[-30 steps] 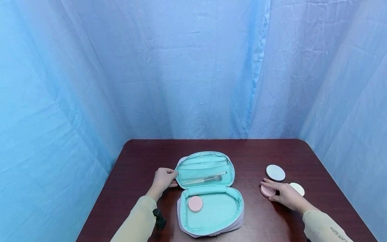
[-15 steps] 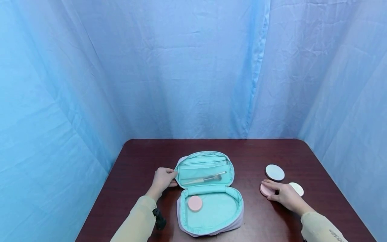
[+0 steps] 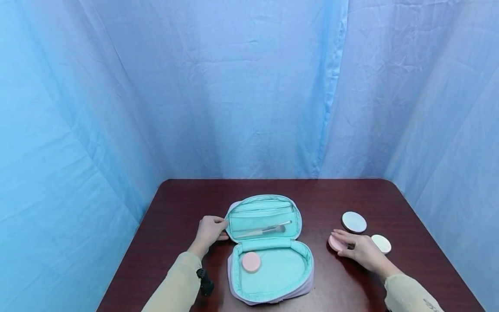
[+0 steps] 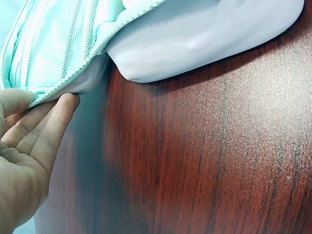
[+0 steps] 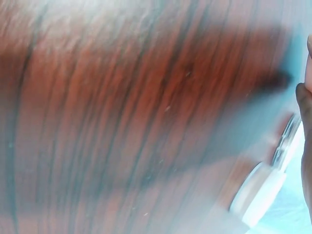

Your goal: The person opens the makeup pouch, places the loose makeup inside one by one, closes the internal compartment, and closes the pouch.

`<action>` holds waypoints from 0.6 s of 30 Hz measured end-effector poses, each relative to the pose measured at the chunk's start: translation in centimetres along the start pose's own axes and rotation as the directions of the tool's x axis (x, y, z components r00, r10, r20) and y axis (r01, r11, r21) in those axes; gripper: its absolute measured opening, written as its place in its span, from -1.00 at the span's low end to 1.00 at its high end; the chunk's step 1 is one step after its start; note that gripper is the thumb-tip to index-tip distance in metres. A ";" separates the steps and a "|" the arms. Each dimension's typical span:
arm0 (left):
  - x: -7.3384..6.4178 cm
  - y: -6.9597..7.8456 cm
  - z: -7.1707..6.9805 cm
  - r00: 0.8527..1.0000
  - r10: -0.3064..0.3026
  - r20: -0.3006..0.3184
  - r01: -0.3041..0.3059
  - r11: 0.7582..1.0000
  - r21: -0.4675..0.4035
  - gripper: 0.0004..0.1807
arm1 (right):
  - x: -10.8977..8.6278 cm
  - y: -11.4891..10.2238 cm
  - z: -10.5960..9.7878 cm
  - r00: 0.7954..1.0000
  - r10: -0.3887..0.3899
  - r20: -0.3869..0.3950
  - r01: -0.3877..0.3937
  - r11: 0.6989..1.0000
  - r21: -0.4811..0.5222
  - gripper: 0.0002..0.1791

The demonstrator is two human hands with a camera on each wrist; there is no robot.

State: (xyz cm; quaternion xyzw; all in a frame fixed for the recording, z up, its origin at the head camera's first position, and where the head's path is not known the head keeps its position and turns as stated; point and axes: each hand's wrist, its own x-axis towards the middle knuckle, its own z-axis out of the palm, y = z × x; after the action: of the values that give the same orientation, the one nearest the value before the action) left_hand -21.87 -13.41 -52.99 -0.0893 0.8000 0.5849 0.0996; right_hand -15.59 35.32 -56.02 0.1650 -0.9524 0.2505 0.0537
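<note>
An unzipped makeup bag (image 3: pixel 284 273) with mint lining lies spread on the table, its lid folded back. The left hand (image 3: pixel 209 234) pinches the lid's left edge; in the left wrist view the thumb is inside and the fingers (image 4: pixel 48 126) are beneath the rim. To the right of the bag, the right hand (image 3: pixel 365 251) grips a round pink compact (image 3: pixel 336 243) by its sides. Another pink compact (image 3: pixel 251 262) sits in the bag's left part. Makeup brushes (image 3: pixel 265 231) show behind the lid's clear pocket. Only a sliver of the right hand appears in the right wrist view.
A larger round white-topped compact (image 3: pixel 354 222) with a shiny dark side and a smaller white round case (image 3: pixel 381 244) lie around the right hand. The dark red wooden table (image 3: pixel 187 195) has rounded far corners. Blue curtains (image 3: pixel 249 108) hang behind it and at both sides.
The right hand, with the pink compact in its fingers, has shifted slightly left, away from the white cases. The left hand stays at the lid's edge.
</note>
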 end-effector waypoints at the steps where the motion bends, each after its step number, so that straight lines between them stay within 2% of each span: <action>1: 0.0 0.0 0.0 1.000 0.000 0.000 0.000 1.000 -0.002 -0.75 | 0.1 -0.2 0.0 1.000 -0.001 0.003 0.001 1.000 0.006 -0.37; 6: 0.1 0.0 0.0 1.000 0.006 -0.003 -0.006 1.000 0.001 -0.75 | 0.9 -1.4 -0.4 1.000 -0.026 0.008 0.026 0.999 0.023 -0.36; 10: 0.1 0.0 0.0 1.000 0.008 -0.007 -0.008 1.000 0.007 -0.75 | 1.8 -2.5 -0.6 0.994 -0.113 -0.006 0.113 0.992 0.047 -0.36; 18: 0.0 0.0 -0.1 1.000 0.001 -0.001 -0.001 1.000 0.014 -0.74 | 3.8 -4.7 -0.6 0.959 -0.281 -0.045 0.283 0.957 0.058 -0.33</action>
State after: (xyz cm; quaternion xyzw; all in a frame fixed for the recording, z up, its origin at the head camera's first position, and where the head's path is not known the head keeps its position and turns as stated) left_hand -21.91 -13.49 -52.99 -0.0888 0.8041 0.5793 0.0995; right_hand -17.51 30.67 -52.66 0.2963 -0.9095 0.2736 0.1008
